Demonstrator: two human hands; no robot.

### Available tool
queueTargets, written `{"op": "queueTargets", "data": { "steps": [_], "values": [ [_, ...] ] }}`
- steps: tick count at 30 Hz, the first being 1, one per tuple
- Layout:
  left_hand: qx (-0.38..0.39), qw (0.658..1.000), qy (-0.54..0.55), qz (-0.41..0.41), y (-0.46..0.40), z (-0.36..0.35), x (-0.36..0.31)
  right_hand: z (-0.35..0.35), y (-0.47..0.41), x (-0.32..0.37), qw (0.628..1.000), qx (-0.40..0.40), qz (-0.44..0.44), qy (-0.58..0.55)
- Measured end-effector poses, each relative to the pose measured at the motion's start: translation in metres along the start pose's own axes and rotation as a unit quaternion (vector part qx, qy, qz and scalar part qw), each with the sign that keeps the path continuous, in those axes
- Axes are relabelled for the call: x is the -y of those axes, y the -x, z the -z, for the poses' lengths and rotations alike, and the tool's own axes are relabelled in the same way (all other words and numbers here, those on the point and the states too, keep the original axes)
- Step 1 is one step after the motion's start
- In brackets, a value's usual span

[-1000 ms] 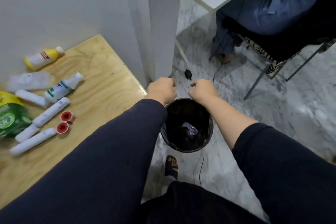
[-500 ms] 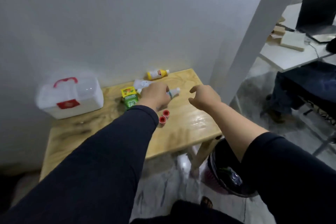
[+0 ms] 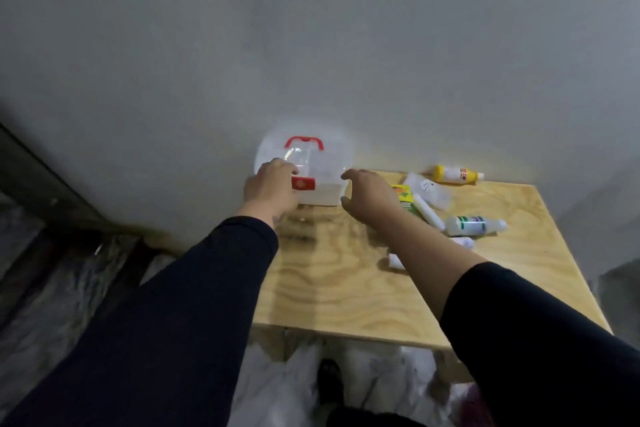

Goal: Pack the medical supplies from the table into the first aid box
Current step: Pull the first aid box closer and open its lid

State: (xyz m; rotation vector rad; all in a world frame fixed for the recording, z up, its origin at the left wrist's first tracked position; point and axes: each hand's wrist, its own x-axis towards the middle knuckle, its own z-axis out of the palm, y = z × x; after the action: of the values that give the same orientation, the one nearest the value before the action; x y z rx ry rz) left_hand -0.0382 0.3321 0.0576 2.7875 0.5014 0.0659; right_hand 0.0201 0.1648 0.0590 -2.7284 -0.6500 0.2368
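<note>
Here we reach both our hands toward the white plastic first aid box with the red handle and red latch (image 3: 313,172), which stands closed at the far edge of the pale plywood surface (image 3: 346,274), against the grey wall (image 3: 311,45). Our left hand (image 3: 268,185) rests with its fingers on the box's left front corner, just beside the red latch, loosely curled around that corner rather than clenched. Our right hand (image 3: 372,192) hovers at the box's right end with the fingers spread and the thumb apart, holding nothing; we cannot tell whether it touches the box. Both arms wear dark long sleeves (image 3: 173,322), the right one pushed up the forearm.

The supplies lie to the right of the box. A yellow bottle with a white cap (image 3: 457,174) lies on its side near the wall. A clear plastic packet (image 3: 427,191) sits below it, beside a green and yellow carton (image 3: 403,199) that our right wrist partly hides. A white tube (image 3: 429,213) lies slanted next to the carton, and a clear bottle with a green label (image 3: 476,225) lies on its side further right. Two more white tubes (image 3: 464,242) peek out along our right forearm, mostly hidden.
</note>
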Motion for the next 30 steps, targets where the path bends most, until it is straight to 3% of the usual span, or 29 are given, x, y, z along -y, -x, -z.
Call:
{"op": "queueTargets", "data": {
  "steps": [4,9,18,30],
  "values": [
    [-0.004,1.0,0.001,0.013,-0.033,-0.007,0.035,-0.023,-0.044,0.025,0.994,-0.019,0.088,0.06],
    [0.012,0.998,-0.037,-0.04,-0.064,-0.023,0.053,-0.055,-0.078,0.037,0.973,-0.038,0.173,0.15],
    [0.007,0.989,-0.057,-0.133,-0.082,-0.037,0.071,-0.077,-0.082,0.041,0.954,-0.032,0.132,0.269],
    [-0.032,0.97,-0.127,-0.202,-0.088,-0.04,0.079,-0.082,-0.073,0.066,0.961,-0.016,0.095,0.26]
  ]
}}
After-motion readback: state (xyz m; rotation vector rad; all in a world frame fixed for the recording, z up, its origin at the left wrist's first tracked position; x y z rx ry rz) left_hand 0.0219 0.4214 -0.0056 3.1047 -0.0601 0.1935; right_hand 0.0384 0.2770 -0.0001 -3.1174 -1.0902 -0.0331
